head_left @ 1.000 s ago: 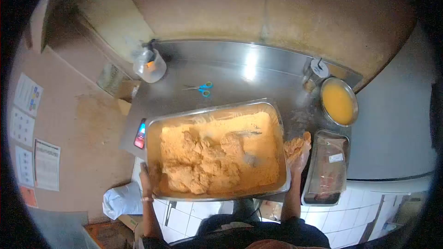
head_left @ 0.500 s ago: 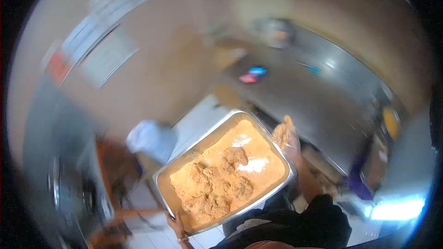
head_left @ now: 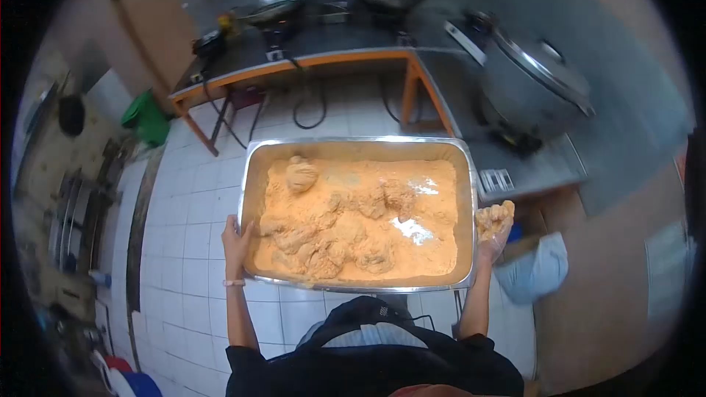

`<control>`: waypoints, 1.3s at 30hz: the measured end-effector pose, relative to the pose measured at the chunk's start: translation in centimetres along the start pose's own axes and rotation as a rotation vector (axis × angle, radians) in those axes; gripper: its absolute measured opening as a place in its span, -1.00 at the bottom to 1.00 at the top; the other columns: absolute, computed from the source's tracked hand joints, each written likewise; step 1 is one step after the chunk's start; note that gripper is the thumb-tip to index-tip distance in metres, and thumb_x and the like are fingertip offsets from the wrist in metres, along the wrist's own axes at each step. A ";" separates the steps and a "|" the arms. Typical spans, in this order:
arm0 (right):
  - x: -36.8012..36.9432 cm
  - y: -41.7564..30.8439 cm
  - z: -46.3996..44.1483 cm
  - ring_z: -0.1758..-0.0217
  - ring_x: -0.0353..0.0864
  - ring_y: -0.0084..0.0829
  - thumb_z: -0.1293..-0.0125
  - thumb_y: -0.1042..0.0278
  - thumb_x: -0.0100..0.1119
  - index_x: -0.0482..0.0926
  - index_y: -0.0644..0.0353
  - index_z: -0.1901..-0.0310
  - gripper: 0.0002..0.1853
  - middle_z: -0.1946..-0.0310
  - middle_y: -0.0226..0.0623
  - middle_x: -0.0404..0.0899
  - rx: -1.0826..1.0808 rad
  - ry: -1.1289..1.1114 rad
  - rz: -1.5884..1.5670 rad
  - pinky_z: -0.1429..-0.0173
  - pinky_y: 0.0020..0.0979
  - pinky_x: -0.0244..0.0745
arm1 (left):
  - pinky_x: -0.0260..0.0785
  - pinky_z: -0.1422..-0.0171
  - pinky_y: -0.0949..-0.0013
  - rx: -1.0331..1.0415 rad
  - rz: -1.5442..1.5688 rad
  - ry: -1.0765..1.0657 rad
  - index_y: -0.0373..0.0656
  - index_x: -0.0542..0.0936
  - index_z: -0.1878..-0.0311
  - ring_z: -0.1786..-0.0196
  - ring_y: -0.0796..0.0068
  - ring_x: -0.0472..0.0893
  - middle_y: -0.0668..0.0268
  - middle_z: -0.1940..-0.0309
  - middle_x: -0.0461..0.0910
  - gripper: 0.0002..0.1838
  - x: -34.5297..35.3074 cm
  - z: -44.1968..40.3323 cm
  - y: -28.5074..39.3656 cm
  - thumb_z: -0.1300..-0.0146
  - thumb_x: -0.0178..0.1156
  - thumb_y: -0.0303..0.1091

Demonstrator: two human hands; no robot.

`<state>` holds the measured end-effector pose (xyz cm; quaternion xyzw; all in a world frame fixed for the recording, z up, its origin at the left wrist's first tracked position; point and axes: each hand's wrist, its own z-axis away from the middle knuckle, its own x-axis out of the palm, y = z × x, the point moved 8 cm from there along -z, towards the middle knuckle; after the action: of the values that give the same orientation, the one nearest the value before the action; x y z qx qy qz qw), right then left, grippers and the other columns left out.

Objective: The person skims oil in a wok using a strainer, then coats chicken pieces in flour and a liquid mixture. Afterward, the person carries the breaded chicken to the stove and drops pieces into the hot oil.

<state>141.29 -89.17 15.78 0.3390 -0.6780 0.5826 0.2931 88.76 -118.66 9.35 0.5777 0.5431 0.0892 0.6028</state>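
Observation:
Between my two hands is a deep rectangular metal tray (head_left: 358, 288), held up level in front of my body. Orange seasoned flour (head_left: 434, 239) fills its bottom, with a few white patches. Several flour-coated lumps that look like chicken pieces (head_left: 323, 250) lie in it, mostly left of the middle; a rounder piece (head_left: 300, 175) sits at the far left corner. My left hand (head_left: 236, 242) grips the left wall, its thumb over the rim. My right hand (head_left: 494, 234) supports the right wall, its fingers thickly caked with orange coating and partly hidden.
Ahead stands an orange-framed counter (head_left: 309, 62) with two woks (head_left: 279, 6) on burners. A large lidded pot (head_left: 533, 84) occupies the right counter. Hoses hang below. A green bin (head_left: 147, 119) stands left on the tiled floor (head_left: 193, 209); a pale bag (head_left: 535, 268) is at right.
My view has swung from the wall and steel counter to the stove side. The tray, tilted in view before, now appears level. Both hands have kept hold of it.

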 end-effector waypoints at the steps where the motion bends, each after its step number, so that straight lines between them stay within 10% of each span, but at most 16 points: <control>1: 0.9 -0.1 -2.5 0.70 0.00 -0.63 -0.40 0.17 -0.14 0.15 -0.02 0.53 -0.68 0.71 -0.53 0.07 0.048 0.091 -0.027 0.58 -0.53 0.01 | 0.22 0.44 0.27 -0.022 -0.013 0.026 -0.28 0.42 0.24 0.51 0.43 0.32 0.23 0.58 0.39 -0.71 -0.5 0.5 2.1 -0.12 0.29 -0.32; 8: 0.8 5.8 -11.7 0.62 0.09 -0.58 -0.39 0.05 -0.06 0.14 -0.01 0.48 -0.65 0.64 -0.50 0.16 0.206 -0.109 -0.029 0.49 -0.49 0.08 | 0.31 0.36 0.20 -0.193 -0.181 0.027 -0.35 0.43 0.25 0.45 0.10 0.46 0.01 0.44 0.55 -0.58 1.2 -0.5 1.6 -0.10 0.25 -0.13; 9: 1.1 7.1 -13.9 0.57 0.12 -0.56 -0.38 0.07 -0.06 0.17 0.00 0.43 -0.69 0.60 -0.48 0.18 0.216 -0.109 -0.024 0.44 -0.48 0.12 | 0.17 0.47 0.34 -0.068 -0.228 0.148 -0.31 0.43 0.32 0.52 0.52 0.24 0.31 0.61 0.34 -0.55 2.2 -1.3 -1.2 -0.01 0.36 -0.11; 11: 1.2 8.2 -17.0 0.49 0.19 -0.52 -0.37 0.09 -0.05 0.22 0.03 0.34 -0.75 0.51 -0.44 0.24 0.191 -0.062 0.054 0.36 -0.46 0.19 | 0.24 0.45 0.26 -0.353 -0.097 0.044 -0.32 0.46 0.32 0.51 0.44 0.33 0.14 0.61 0.44 -0.57 3.3 -3.5 3.6 -0.03 0.30 -0.09; 17: 0.8 2.8 -14.9 0.23 0.41 -0.40 -0.35 0.16 -0.02 0.36 0.10 0.06 -0.75 0.25 -0.33 0.39 -0.347 0.002 0.952 0.10 -0.41 0.39 | 0.21 0.49 0.31 -0.197 -0.001 0.050 -0.30 0.46 0.32 0.55 0.53 0.29 0.25 0.66 0.41 -0.59 4.8 -8.2 2.7 -0.04 0.30 -0.11; 18: 1.8 3.6 -17.0 0.19 0.44 -0.38 -0.34 0.17 -0.02 0.39 0.12 0.01 -0.72 0.21 -0.31 0.42 -0.518 -0.011 1.192 0.06 -0.40 0.43 | 0.21 0.49 0.30 -0.153 0.003 0.028 -0.30 0.46 0.32 0.56 0.51 0.30 0.22 0.66 0.41 -0.58 7.1 -11.4 2.9 -0.04 0.30 -0.09; 23: -8.3 18.5 -43.7 0.53 0.19 -0.63 -0.43 0.05 -0.11 0.33 -0.02 0.24 -0.79 0.54 -0.55 0.18 -0.101 0.115 0.350 0.46 -0.58 0.23 | 0.24 0.48 0.23 -0.085 -0.001 -0.068 -0.30 0.46 0.31 0.59 0.39 0.37 0.10 0.66 0.44 -0.53 32.8 -36.5 1.2 -0.04 0.30 -0.02; 25: -14.2 23.2 -50.9 0.49 0.24 -0.64 -0.45 0.04 -0.16 0.37 -0.02 0.08 -0.76 0.51 -0.54 0.24 -0.128 -0.274 0.143 0.43 -0.57 0.26 | 0.30 0.43 0.17 -0.027 -0.082 -0.181 -0.29 0.47 0.30 0.56 0.20 0.50 0.01 0.63 0.48 -0.52 41.4 -43.9 0.8 -0.04 0.30 0.00; 28: -18.1 23.2 -54.1 0.48 0.29 -0.60 -0.43 -0.02 -0.20 0.37 -0.02 0.11 -0.71 0.50 -0.56 0.28 -0.320 0.539 0.350 0.37 -0.47 0.36 | 0.37 0.36 0.14 -0.064 0.010 -0.305 -0.29 0.48 0.25 0.43 0.02 0.60 -0.04 0.54 0.55 -0.52 47.6 -51.1 3.7 -0.05 0.28 0.00; 31: -13.7 27.0 -60.7 0.52 0.29 -0.59 -0.44 0.02 -0.19 0.35 0.02 0.17 -0.74 0.52 -0.58 0.28 -0.172 0.606 0.259 0.44 -0.48 0.34 | 0.35 0.35 0.11 0.076 0.029 -0.290 -0.30 0.47 0.22 0.42 -0.03 0.59 -0.05 0.54 0.55 -0.53 55.5 -58.3 1.0 -0.10 0.24 -0.02; 35: -13.3 30.2 -71.4 0.40 0.38 -0.61 -0.42 0.07 -0.11 0.43 0.09 0.15 -0.73 0.44 -0.52 0.38 -0.009 0.280 0.527 0.33 -0.51 0.40 | 0.19 0.54 0.22 0.090 -0.111 -0.272 -0.29 0.44 0.29 0.65 0.31 0.38 0.15 0.72 0.35 -0.53 59.7 -66.1 5.8 -0.11 0.24 0.01; 39: -9.8 33.2 -74.4 0.29 0.48 -0.62 -0.41 0.12 -0.04 0.51 0.16 0.12 -0.72 0.35 -0.46 0.49 0.158 -0.131 0.788 0.22 -0.53 0.45 | 0.34 0.43 0.20 0.150 -0.111 -0.258 -0.31 0.46 0.20 0.54 0.11 0.55 0.06 0.60 0.52 -0.56 60.9 -68.7 7.6 -0.16 0.22 -0.05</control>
<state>120.69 -11.46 -0.53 0.1111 -0.7264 0.6778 -0.0236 64.70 -30.31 -0.55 0.5967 0.4974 -0.0603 0.6268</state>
